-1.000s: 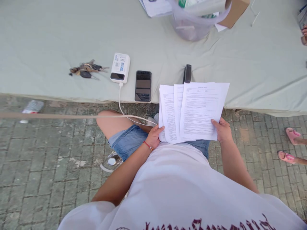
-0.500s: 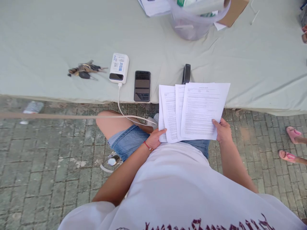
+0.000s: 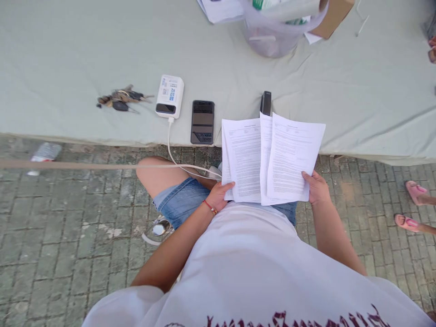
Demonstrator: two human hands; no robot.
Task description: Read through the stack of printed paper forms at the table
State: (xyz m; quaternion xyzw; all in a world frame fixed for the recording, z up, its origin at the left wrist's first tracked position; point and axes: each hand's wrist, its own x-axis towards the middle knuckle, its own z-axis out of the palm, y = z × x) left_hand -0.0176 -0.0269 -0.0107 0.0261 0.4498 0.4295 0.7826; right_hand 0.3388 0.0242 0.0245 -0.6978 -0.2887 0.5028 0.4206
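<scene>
Several printed sheets of paper are held in two overlapping groups above my lap, at the table's front edge. My left hand (image 3: 220, 195) pinches the lower left corner of the left sheets (image 3: 247, 159), thumb on top and fingers hidden beneath. On the right, my right hand (image 3: 317, 186) grips the right sheets (image 3: 294, 159) by their lower right edge, its thumb lying on the print. Between the groups a narrow strip of another sheet shows. A black stapler (image 3: 265, 102) lies on the table just behind the papers, its near end covered by them.
On the cloth-covered table (image 3: 75, 54) lie keys (image 3: 124, 99), a white power bank (image 3: 169, 96) with a cable, and a phone (image 3: 202, 121). Behind stand a translucent basket (image 3: 272, 43) and a cardboard box (image 3: 332, 18). A plastic bottle (image 3: 46, 154) lies on the paving; another person's sandalled feet show at right.
The left and right groups of sheets have spread apart, so more of the left page shows. The right sheets have tilted clockwise. Both hands stay in nearly the same places.
</scene>
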